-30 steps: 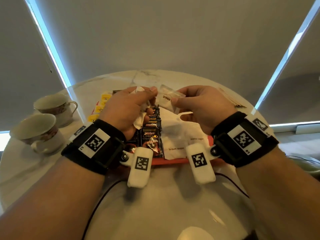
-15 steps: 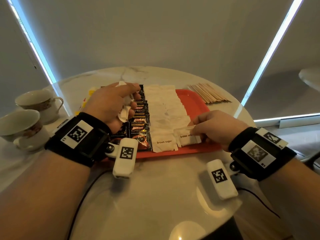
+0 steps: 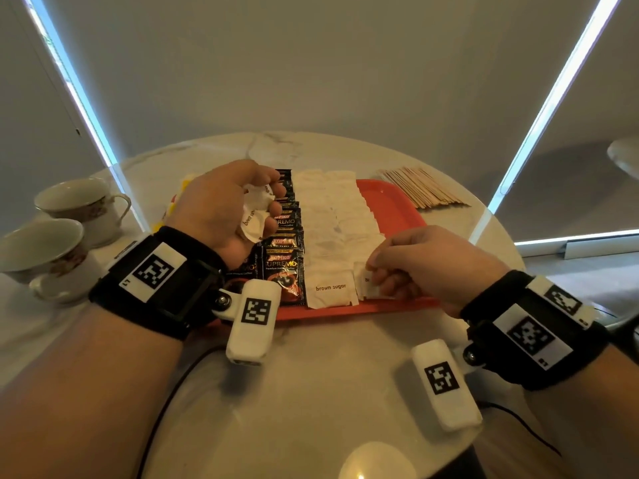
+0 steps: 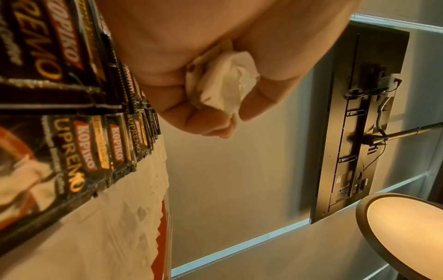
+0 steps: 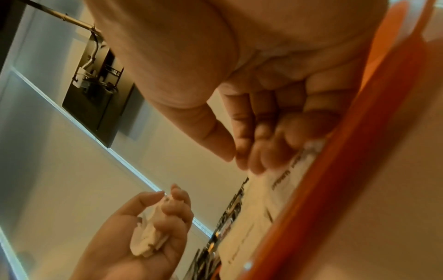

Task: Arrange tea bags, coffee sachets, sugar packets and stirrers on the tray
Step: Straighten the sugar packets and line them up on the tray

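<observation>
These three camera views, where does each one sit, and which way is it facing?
Head: worn on the head, looking down at the red tray; both forearms, left hand and right hand show.
Left wrist: under the left wrist, looking along the palm at the crumpled sugar packets it holds.
Right wrist: under the right wrist, facing fingers pinching a sugar packet at the tray's near edge.
Shared: coffee sachets appear in all three.

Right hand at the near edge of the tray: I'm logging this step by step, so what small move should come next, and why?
Probably let go of the brown sugar packet and lift away. The right hand holds it down flat on the red tray, beside the last packet of the white row. The left hand grips a bunch of sugar packets, so the right hand would likely fetch the next one there.
</observation>
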`<state>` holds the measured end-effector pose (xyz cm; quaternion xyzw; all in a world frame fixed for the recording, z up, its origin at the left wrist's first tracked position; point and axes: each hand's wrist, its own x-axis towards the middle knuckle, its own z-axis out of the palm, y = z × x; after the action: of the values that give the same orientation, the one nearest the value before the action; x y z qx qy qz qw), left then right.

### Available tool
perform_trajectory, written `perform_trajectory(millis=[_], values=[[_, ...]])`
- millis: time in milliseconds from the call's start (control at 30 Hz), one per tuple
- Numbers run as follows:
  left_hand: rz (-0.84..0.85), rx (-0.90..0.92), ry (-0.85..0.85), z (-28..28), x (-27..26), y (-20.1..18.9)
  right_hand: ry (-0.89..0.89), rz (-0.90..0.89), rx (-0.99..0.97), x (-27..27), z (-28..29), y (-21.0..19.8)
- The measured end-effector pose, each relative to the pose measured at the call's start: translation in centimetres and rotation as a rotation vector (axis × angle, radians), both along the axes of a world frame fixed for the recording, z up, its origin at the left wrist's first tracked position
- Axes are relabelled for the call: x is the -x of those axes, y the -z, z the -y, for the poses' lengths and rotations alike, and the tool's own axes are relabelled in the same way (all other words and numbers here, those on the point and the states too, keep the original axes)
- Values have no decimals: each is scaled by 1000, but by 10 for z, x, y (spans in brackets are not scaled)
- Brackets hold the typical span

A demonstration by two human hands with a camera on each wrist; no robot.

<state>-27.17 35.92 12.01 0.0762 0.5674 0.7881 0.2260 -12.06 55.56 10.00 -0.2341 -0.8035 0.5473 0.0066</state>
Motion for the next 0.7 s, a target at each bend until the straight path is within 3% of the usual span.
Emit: perform_trajectory(millis=[100, 233, 333, 467, 567, 700], values=[[99, -86, 43, -1, -8, -3, -16, -9, 30, 1, 4, -4], [245, -223, 141, -7, -17, -1, -103, -275, -58, 8, 23, -20], [259, -254, 198, -11, -20, 5, -221, -450, -123, 18, 45, -31], [292, -248, 316, -9, -19, 10, -360, -393, -316, 28, 60, -36], [266, -259, 272, -9, -21, 5, -322, -339, -389, 36, 59, -32], [251, -256, 247, -8, -19, 3, -270, -326, -202, 44, 48, -34]])
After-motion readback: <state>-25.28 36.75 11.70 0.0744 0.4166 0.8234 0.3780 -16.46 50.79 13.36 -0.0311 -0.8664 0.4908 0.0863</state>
